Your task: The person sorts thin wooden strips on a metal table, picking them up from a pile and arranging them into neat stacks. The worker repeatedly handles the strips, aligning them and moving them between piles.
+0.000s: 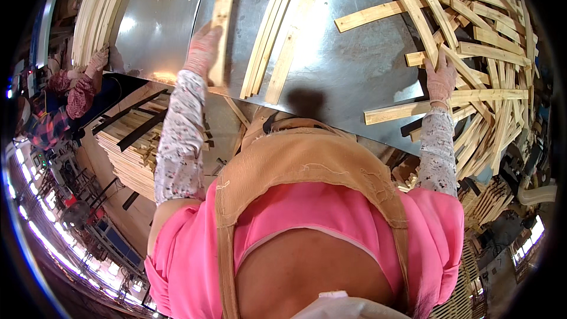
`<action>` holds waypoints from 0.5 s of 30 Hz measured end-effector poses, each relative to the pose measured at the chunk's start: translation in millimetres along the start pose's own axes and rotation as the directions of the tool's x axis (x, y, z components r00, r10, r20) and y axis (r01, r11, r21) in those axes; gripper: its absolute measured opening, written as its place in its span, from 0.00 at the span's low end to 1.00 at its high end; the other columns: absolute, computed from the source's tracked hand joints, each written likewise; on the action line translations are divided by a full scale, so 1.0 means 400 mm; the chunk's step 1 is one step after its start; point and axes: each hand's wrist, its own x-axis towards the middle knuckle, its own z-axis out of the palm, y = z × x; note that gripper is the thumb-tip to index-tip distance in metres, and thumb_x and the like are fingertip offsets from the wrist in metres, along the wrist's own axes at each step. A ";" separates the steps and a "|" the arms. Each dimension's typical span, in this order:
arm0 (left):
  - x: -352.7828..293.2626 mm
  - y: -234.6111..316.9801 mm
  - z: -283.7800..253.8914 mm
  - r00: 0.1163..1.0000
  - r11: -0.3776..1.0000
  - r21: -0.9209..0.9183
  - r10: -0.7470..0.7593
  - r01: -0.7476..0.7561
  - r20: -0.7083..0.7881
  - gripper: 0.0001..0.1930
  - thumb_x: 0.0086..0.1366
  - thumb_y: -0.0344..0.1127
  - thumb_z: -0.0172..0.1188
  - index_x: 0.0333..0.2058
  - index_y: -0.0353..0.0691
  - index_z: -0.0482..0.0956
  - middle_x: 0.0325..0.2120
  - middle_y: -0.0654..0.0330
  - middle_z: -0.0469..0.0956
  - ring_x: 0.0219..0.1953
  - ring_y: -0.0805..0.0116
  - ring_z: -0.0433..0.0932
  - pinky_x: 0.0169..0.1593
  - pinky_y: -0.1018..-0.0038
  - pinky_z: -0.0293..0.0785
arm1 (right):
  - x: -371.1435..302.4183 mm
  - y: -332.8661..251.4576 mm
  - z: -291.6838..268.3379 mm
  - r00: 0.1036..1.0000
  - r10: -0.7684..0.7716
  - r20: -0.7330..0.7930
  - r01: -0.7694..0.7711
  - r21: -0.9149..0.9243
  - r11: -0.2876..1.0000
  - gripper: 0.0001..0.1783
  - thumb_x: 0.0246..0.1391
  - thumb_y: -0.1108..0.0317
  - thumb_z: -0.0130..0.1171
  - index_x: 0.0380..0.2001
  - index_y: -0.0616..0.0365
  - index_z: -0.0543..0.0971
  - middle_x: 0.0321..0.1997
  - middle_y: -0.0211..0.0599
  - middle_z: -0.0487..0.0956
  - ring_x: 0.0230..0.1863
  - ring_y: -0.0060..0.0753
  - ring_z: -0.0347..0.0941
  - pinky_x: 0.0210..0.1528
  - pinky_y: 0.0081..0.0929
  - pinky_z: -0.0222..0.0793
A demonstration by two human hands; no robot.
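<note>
Both hands appear to wear thin pinkish gloves below patterned sleeves. My left hand (204,52) is closed on the edge of a wooden slat (225,15), which lies lengthwise away from me on the metal table (159,20). To its right lie several narrow slats side by side (271,29) and a wider single slat (298,32). On the right, my right hand (441,78) closes around the near end of a slat (418,20) at the edge of a jumbled pile of slats (496,50). Its fingertips are partly hidden by the wood.
A stack of slats (97,18) stands at the table's far left, with another person's gloved hands (97,62) on it. Below the table edge at left is a larger stack of boards (127,156) with dark bars. More wood pieces (487,204) sit low on the right.
</note>
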 end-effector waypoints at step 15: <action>-0.257 0.090 0.312 0.917 0.179 0.901 0.018 -0.395 0.398 0.54 0.61 0.63 0.71 0.80 0.54 0.57 0.81 0.45 0.49 0.81 0.35 0.48 0.78 0.53 0.55 | 0.147 -0.654 -0.041 0.728 -0.153 0.668 -0.675 0.659 -0.333 0.24 0.78 0.49 0.51 0.54 0.61 0.78 0.39 0.46 0.86 0.33 0.42 0.84 0.38 0.46 0.85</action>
